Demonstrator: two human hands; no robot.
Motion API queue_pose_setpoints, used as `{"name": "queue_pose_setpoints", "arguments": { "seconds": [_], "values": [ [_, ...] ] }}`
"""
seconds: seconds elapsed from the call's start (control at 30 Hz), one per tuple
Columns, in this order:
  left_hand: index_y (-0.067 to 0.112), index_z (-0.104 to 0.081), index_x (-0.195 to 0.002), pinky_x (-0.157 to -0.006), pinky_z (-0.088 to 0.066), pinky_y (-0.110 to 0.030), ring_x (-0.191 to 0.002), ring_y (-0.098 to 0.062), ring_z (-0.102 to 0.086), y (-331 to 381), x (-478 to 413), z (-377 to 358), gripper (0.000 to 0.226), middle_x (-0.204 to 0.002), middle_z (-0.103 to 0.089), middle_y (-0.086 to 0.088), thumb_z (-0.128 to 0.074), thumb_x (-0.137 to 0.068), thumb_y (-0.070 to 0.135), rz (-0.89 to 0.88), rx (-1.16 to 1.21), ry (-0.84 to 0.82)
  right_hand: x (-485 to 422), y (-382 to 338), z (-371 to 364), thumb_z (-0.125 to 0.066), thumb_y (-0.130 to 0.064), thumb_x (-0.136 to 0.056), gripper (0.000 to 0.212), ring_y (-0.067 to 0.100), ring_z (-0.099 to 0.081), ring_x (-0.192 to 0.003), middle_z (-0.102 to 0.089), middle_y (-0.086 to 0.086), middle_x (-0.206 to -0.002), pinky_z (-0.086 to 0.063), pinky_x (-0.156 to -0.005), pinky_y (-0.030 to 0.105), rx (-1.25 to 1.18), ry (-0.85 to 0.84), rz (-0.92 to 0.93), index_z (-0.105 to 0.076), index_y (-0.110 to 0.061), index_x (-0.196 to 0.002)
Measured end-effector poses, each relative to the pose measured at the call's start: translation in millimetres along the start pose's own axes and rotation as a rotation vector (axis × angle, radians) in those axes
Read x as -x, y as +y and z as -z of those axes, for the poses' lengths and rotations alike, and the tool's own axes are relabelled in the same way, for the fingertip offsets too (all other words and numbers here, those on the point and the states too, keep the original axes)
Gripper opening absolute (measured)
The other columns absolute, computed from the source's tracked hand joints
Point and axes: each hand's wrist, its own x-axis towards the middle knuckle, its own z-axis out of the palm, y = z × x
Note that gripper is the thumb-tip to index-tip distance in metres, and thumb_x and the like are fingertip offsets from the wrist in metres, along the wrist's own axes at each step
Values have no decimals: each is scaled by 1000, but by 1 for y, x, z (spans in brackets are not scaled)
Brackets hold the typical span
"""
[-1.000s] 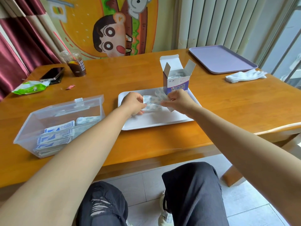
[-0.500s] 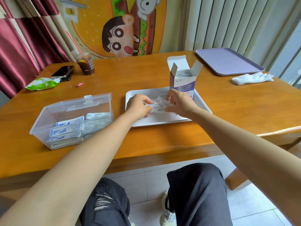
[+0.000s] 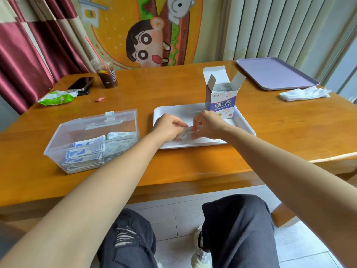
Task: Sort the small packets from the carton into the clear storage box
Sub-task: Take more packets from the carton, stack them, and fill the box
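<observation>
Both hands are out over the white tray [image 3: 179,111] on the worktop [image 3: 173,88], meeting pretty much in the middle of it. The left hand [image 3: 168,126] and right hand [image 3: 207,125] have a little bunch of small packets [image 3: 185,132] between them, pinched from both sides. The fingers [image 3: 180,123] on each hand are curled in tight around that bunch. It's blurry and half hidden, so I can't tell how many packets are in it, or whether it touches the tray.

The carton [image 3: 222,102] stands upright on the far right part of the same tray, just beyond the right hand. Its top flaps are open and there's some white stuff showing inside.

The clear storage box [image 3: 87,127] sits left of the tray, near it but not touching. It has stacks of sorted packets [image 3: 87,152] lying flat, mostly in the near half.

Other stuff around: a lilac tray [image 3: 274,72] far right with white gloves [image 3: 303,93] next to it. At the far left there's an iced drink cup [image 3: 107,76], a phone [image 3: 81,84] and a green wrapper [image 3: 57,98].
</observation>
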Motion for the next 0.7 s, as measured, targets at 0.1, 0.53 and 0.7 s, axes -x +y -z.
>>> {"name": "queue_pose_setpoints", "arguments": {
  "seconds": [0.1, 0.53, 0.7],
  "values": [
    [18, -73, -97, -79, -57, -32, -83, -19, -68, -2, 4, 1, 15, -98, -72, -1, -64, -86, 21, -75, -107, 14, -1, -2, -6, -84, -25, -69, 28, 20, -55, -74, -69, 6, -90, -43, -64, 31, -22, 40, -5, -70, -12, -89],
    [18, -72, -98, -72, -42, -24, -92, -20, -61, -6, 14, -2, 15, -103, -68, -1, -69, -84, 19, -169, -444, 118, 13, 13, -4, -77, -26, -78, 21, 2, -52, -62, -69, 3, -89, -39, -55, 12, -148, 32, -24, -73, -14, -95],
    [17, -71, -100, -68, -38, -24, -82, -21, -55, -4, 15, -6, 14, -105, -66, -6, -65, -88, 20, -150, -460, 90, 15, 13, -8, -72, -18, -83, 15, 6, -51, -65, -70, 5, -88, -39, -57, 11, -173, 65, -20, -73, -8, -94]
  ]
}}
